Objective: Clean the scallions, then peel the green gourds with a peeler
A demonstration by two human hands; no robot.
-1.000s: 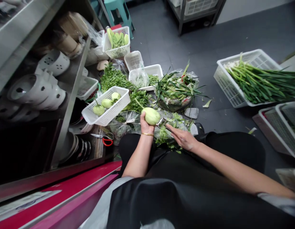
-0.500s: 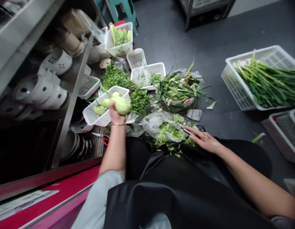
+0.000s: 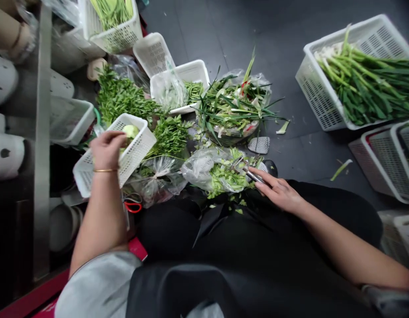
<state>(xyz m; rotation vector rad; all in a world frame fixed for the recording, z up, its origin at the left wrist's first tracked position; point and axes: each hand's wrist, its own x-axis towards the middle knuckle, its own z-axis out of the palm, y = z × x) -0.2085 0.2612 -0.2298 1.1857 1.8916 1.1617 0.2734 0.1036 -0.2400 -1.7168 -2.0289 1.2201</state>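
My left hand (image 3: 107,149) is over a white perforated basket (image 3: 138,148) at the left, back up, with its fingers curled down. What lies under those fingers is hidden. Beside them in the basket sits a pale green gourd (image 3: 130,131). My right hand (image 3: 279,191) grips the metal handle of a peeler (image 3: 254,175), whose head is over a plastic bag (image 3: 199,165) spread in front of my knees. Green peelings (image 3: 226,176) lie on the bag.
Leafy greens (image 3: 121,95) and a heap of trimmings (image 3: 232,110) lie beyond the bag. Red-handled scissors (image 3: 133,206) lie left of my knee. A crate of long green stalks (image 3: 363,88) stands at the right, a metal shelf post (image 3: 42,145) at the left.
The large pale gourd that my left hand held above the basket no longer shows. That hand has moved left and lower over the basket. The view has shifted; my right hand keeps the peeler.
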